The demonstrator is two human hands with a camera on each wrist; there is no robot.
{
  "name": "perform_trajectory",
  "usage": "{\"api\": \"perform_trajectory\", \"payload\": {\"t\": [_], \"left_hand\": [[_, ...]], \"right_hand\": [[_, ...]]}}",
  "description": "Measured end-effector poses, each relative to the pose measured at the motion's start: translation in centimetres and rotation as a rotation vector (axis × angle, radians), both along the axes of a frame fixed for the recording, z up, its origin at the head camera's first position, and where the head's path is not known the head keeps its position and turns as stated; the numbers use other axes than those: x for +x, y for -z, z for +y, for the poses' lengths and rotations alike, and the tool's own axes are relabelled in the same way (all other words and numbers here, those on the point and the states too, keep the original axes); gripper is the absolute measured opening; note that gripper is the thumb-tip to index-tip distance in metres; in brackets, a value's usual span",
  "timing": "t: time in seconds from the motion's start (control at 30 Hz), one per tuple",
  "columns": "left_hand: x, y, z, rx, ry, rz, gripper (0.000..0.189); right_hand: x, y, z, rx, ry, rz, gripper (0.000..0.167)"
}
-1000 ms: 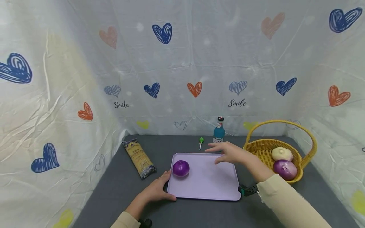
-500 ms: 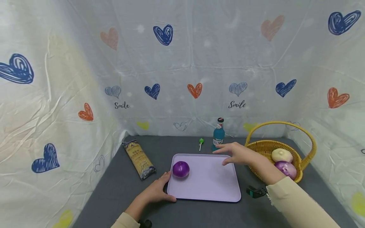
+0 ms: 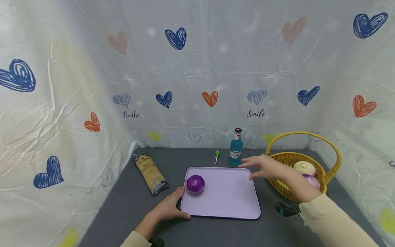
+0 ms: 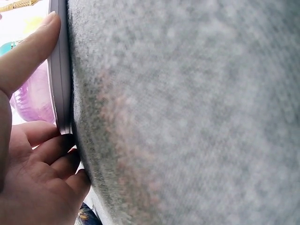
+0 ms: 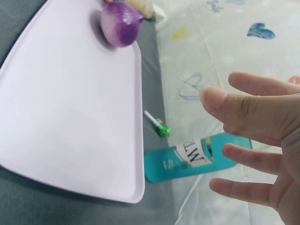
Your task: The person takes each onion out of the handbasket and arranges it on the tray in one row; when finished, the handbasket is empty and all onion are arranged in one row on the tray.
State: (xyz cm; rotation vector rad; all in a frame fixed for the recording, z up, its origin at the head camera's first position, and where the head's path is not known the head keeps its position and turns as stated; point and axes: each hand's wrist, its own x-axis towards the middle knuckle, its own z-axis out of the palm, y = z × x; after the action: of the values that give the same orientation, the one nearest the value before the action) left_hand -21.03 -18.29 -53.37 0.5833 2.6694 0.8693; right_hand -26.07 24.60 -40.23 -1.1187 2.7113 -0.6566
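A pale lilac tray (image 3: 225, 197) lies on the dark grey table. My left hand (image 3: 169, 205) holds its front left corner, fingers along the left side and thumb at the front edge; in the left wrist view the thumb (image 4: 35, 47) lies against the rim. A shiny purple onion (image 3: 195, 184) sits in the tray's left part. My right hand (image 3: 265, 167), empty and with fingers spread, hovers over the tray's back right corner. Close to its fingertips stands a blue bottle (image 3: 236, 149) with a white label, upright behind the tray.
Right of the tray stands a yellow wicker basket (image 3: 279, 187) with a tall handle, holding a whitish bulb (image 3: 304, 168) and a purple onion (image 3: 313, 181) partly behind my arm. A green lollipop (image 3: 217, 154) lies behind the tray, a yellow food packet (image 3: 151, 174) at the left.
My right hand has moved rightward from above the tray's back edge to its back right corner, uncovering the bottle's lower part. My left hand and the tray have stayed put.
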Motion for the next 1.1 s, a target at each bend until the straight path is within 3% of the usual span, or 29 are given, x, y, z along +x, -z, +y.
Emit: {"api": "perform_trajectory", "payload": {"t": [0.53, 1.1], "left_hand": [[-0.1, 0.1, -0.1, 0.006, 0.009, 0.012, 0.12], [0.0, 0.1, -0.1, 0.0, 0.005, -0.005, 0.119]], "right_hand": [[0.7, -0.6, 3.7, -0.008, 0.069, -0.061, 0.049], [2.3, -1.0, 8.0, -0.022, 0.113, -0.008, 0.046]]}}
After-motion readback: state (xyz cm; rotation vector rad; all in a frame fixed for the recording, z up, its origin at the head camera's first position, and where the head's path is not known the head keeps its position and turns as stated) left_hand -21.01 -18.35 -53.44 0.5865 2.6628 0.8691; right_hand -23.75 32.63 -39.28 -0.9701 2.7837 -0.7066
